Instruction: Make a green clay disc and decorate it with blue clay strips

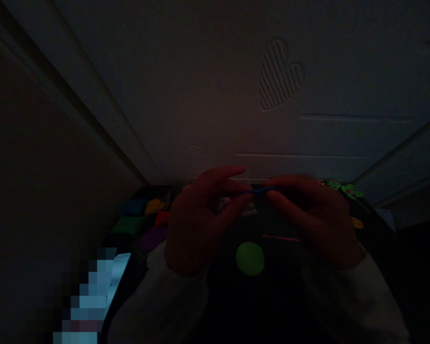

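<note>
A thin, slightly wavy blue strip [261,190] spans the gap between my two hands above the dark table. Its left end is pinched between the thumb and fingers of my left hand [197,224], whose index finger is raised. Thumb and fingertips of my right hand [318,212] close on the other end. Below them a flat, round green piece [250,258] lies on the table. A thin pink stick [281,237] lies above it, partly behind my right hand. Just beyond the fingers is a small clear packet [250,209]. The light is very dim.
Coloured packets, among them a green one [127,225] and a purple one [153,237], lie at the left. A lit screen [119,274], partly pixelated, is at lower left. Green flower shapes [351,191] and a small orange piece [357,222] lie right. A heart-patterned panel [215,95] stands behind.
</note>
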Demonstrator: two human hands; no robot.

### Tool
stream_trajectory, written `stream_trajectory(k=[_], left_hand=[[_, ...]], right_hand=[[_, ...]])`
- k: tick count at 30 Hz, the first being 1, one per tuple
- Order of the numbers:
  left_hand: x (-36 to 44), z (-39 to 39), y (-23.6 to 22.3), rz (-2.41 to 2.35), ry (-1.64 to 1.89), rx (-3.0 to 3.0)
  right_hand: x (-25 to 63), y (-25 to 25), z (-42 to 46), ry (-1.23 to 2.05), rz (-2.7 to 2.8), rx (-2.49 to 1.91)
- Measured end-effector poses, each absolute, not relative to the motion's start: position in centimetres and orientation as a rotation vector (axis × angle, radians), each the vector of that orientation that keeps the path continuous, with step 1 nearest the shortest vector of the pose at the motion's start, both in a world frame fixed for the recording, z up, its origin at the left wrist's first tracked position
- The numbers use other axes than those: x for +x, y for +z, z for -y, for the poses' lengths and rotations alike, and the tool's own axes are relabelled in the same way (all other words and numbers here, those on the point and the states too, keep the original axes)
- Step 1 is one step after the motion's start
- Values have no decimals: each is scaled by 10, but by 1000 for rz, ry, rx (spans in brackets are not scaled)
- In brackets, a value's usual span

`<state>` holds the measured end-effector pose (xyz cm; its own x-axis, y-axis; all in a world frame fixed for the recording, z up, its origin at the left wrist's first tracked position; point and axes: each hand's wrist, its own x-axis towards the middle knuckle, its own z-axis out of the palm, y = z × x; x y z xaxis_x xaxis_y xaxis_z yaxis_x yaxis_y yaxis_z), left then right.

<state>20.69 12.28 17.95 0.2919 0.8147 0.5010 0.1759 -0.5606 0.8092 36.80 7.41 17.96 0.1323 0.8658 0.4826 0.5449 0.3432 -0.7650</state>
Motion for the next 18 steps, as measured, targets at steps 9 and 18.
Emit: stream_trajectory(k=[9,18], left_hand=[[206,-125,179,-836,1262,1838],[202,-131,180,-751,1096,1697]], right_hand=[[369,180,-73,385,1517,-1342],[369,179,-76,627,1469,-1236]])
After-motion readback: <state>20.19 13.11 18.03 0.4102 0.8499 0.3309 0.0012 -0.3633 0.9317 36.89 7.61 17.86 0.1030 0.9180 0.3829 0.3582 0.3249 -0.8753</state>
